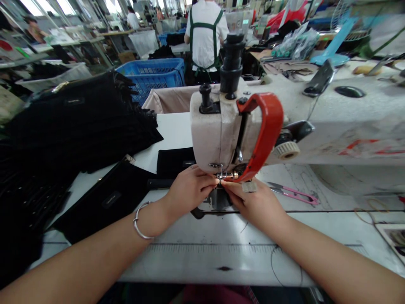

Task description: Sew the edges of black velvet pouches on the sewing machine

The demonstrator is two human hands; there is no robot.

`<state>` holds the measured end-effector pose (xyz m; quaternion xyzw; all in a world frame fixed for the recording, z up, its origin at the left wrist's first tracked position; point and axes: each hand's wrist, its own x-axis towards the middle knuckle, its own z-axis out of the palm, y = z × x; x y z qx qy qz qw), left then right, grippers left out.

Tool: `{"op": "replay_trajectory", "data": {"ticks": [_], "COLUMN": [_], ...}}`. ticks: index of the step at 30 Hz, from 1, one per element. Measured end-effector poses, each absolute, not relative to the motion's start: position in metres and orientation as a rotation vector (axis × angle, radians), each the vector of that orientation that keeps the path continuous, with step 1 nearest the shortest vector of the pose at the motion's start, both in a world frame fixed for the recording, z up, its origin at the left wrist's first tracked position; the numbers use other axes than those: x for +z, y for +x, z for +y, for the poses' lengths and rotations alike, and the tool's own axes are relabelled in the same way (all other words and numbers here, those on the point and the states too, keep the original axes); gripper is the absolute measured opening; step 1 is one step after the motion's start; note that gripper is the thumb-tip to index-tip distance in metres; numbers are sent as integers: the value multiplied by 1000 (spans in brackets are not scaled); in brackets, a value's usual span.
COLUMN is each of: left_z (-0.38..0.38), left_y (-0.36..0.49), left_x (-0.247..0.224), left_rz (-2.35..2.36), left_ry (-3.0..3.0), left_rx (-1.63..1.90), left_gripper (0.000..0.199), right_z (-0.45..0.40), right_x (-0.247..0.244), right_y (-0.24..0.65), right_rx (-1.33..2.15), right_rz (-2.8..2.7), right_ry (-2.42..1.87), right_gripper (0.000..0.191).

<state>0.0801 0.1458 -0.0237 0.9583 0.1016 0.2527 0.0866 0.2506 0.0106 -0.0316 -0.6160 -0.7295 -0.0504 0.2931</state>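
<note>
My left hand (189, 188) is closed in a pinch just left of the needle of a white sewing machine (205, 131). From the other side my right hand (257, 202) meets it, also closed, its fingertips by the presser foot (221, 175). Whatever lies between the fingertips is too small and covered to make out. A narrow black strip (160, 184) shows beside my left hand. Behind that hand lies a black fabric piece (174, 162) with a small label, partly hidden. A black zippered pouch (117, 198) is further left.
A large stack of black pouches (76, 122) fills the left side. Pink-handled thread snips (297, 195) lie right of my right hand. The machine's red guard (267, 131) arches above that hand. Beyond stand a blue crate (155, 76) and a person (205, 38) facing away.
</note>
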Motion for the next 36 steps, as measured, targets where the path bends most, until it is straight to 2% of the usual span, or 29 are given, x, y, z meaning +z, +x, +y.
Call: {"op": "replay_trajectory", "data": {"ticks": [6, 11, 22, 31, 33, 36], "left_z": [144, 143, 147, 132, 111, 74], "left_y": [80, 83, 84, 68, 50, 22], "left_x": [-24, -26, -38, 8, 18, 19], "left_rz": [385, 303, 317, 405, 553, 821], "left_ry": [2759, 2805, 2779, 2556, 2480, 1909], "left_rx": [632, 741, 659, 467, 461, 247], "left_gripper": [13, 11, 14, 16, 24, 60], "right_z": [12, 11, 18, 24, 22, 7], "right_x": [-31, -35, -54, -32, -26, -20], "right_y": [248, 243, 247, 247, 240, 216], "right_rx": [-147, -180, -56, 20, 16, 11], "right_rz": [-1931, -1868, -1905, -1938, -1886, -1790], "right_ry": [-1622, -1626, -1710, -1781, -1795, -1777], "right_gripper": [22, 31, 27, 23, 18, 16]}}
